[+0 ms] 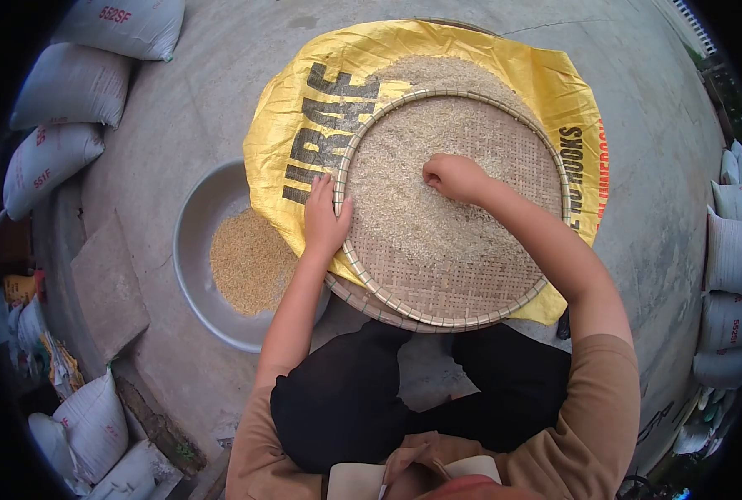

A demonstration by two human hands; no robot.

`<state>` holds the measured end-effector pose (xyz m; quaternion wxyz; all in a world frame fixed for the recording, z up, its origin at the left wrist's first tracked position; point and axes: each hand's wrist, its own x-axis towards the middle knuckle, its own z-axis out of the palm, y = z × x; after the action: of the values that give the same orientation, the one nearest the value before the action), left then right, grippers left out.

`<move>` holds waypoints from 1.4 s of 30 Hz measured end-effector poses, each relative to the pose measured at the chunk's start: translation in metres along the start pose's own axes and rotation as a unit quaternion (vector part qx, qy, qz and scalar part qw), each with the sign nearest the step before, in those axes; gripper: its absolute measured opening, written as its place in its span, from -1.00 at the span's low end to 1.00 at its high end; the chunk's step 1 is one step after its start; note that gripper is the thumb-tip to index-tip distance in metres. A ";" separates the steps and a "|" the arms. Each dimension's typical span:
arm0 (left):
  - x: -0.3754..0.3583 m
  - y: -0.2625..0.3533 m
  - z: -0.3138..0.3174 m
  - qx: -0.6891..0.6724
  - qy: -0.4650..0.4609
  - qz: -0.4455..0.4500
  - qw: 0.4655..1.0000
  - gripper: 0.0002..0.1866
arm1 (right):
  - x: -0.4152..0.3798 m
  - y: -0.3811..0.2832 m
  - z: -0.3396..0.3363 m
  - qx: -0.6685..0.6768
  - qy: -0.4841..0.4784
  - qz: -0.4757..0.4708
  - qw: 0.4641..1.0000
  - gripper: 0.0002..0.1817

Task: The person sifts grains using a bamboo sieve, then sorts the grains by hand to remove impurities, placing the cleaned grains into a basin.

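Observation:
A round woven tray (479, 304) with a bound bamboo rim holds a spread of pale grain (404, 183). My left hand (328, 218) rests at the tray's left rim, fingers stretched out, over the yellow sack. Above the grain, near the middle of the tray, my right hand (454, 177) is closed with its fingertips pressed together; what it pinches, if anything, is hidden. Beneath the tray lies a yellow sack (271, 125) with black lettering, and more grain (463, 71) lies on it behind the tray. Part of a second woven tray (363, 302) shows underneath.
A metal basin (189, 250) with golden grain (250, 258) stands on the concrete floor (188, 108), left of the trays. White filled sacks (75, 83) line the far left, with others (725, 250) at the far right. My bent legs are close to the tray's near edge.

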<state>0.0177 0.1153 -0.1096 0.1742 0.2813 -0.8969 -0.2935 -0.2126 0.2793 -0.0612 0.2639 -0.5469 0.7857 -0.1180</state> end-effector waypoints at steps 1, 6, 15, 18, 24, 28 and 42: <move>0.000 -0.001 0.000 0.001 -0.001 0.001 1.000 -0.50 | 0.001 0.000 0.000 -0.026 -0.007 -0.011 1.000 -0.91; 0.000 0.000 0.000 0.003 -0.001 0.001 1.000 -0.50 | 0.002 -0.002 0.000 -0.077 -0.023 -0.017 0.997 -0.91; -0.001 0.000 0.001 0.003 0.007 0.008 1.000 -0.50 | 0.009 -0.040 -0.028 0.062 -0.020 -0.047 0.997 -0.86; 0.000 0.002 -0.001 0.006 0.006 0.010 1.000 -0.50 | 0.000 -0.092 -0.065 0.377 -0.086 -0.069 0.920 -0.77; 0.000 -0.001 0.001 0.000 0.005 0.010 1.000 -0.49 | 0.000 -0.041 -0.057 0.319 -0.004 -0.009 0.948 -0.71; 0.000 0.000 0.000 0.008 -0.006 0.002 1.000 -0.48 | -0.010 0.004 -0.027 0.053 0.026 0.038 0.998 -0.79; -0.001 0.002 -0.001 0.004 -0.003 -0.005 1.000 -0.50 | 0.000 0.004 -0.004 -0.003 0.019 0.036 0.999 -0.91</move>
<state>0.0180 0.1163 -0.1075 0.1694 0.2852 -0.8972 -0.2917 -0.2175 0.2804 -0.0600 0.2516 -0.5166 0.8101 -0.1166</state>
